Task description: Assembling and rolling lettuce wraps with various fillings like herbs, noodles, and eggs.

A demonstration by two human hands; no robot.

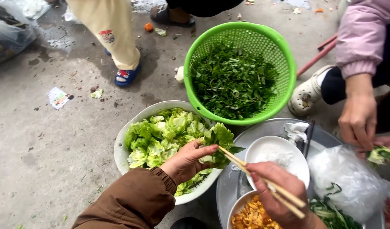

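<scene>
Left hand (pixel 187 162): grasps a lettuce leaf (pixel 218 140) with thumb and fingers closed around it, held over the near right rim of the white basin; the sleeve is brown.
Right hand (pixel 276 193): clenched around a pair of wooden chopsticks (pixel 258 176), whose tips touch the lettuce leaf held in the other hand (the far ends stick out past the knuckles toward the near right).
White basin (pixel 118 148): sits on the concrete floor (pixel 42 161), left of the tray, filled with pale green lettuce leaves.
Green colander (pixel 284 63): stands far of the basin and the tray, holding dark green herbs (pixel 233 80).
Metal tray (pixel 256 129): round, on the right, carrying the bowls and the bag.
White bowl (pixel 262 148): on the tray, just beyond the right hand, with white noodles inside.
Second bowl (pixel 239 205): near edge of the tray, under the right hand, holding orange-yellow shredded food.
Plastic bag (pixel 349 180): clear, on the right of the tray, filled with white noodles.
Another person's hand (pixel 358 121): far right, pink sleeve, fingers pointing down at a piece of greens (pixel 381 154); whether it grips the piece I cannot tell.
Child's sandal (pixel 127 76): blue, on the floor at far left.
</scene>
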